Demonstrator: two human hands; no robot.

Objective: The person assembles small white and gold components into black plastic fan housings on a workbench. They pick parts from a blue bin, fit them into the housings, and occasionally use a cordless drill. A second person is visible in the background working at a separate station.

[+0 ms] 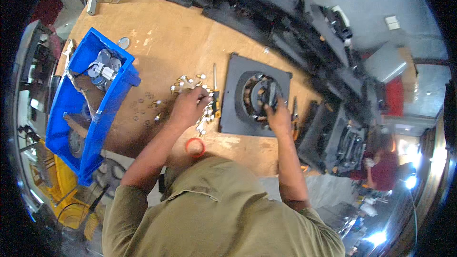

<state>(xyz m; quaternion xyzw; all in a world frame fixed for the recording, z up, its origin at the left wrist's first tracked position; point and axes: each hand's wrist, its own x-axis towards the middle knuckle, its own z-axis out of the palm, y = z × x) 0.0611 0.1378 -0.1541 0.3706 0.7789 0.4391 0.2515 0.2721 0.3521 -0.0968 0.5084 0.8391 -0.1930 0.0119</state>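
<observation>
My left hand (190,105) is over a loose pile of small brass-and-white fittings (186,84), its thumb and fingers drawn together. Whatever those fingers hold, if anything, is too small to make out. A square black plate (234,85) with a round ring-shaped opening lies flat to the right of the pile. Over the opening's right side, my right hand (280,115) has its fingers closed around the lower end of a short dark part (272,94). Between pile and plate lies a screwdriver (214,77), close to a yellow-and-black handle (217,107).
A blue bin (90,138) with metal discs stands at the left. An orange-red ring (194,147) lies by the table's near edge. Pliers with orange handles (295,121) lie right of the plate. Stacked black panels (247,24) line the far side; a person (381,171) is at far right.
</observation>
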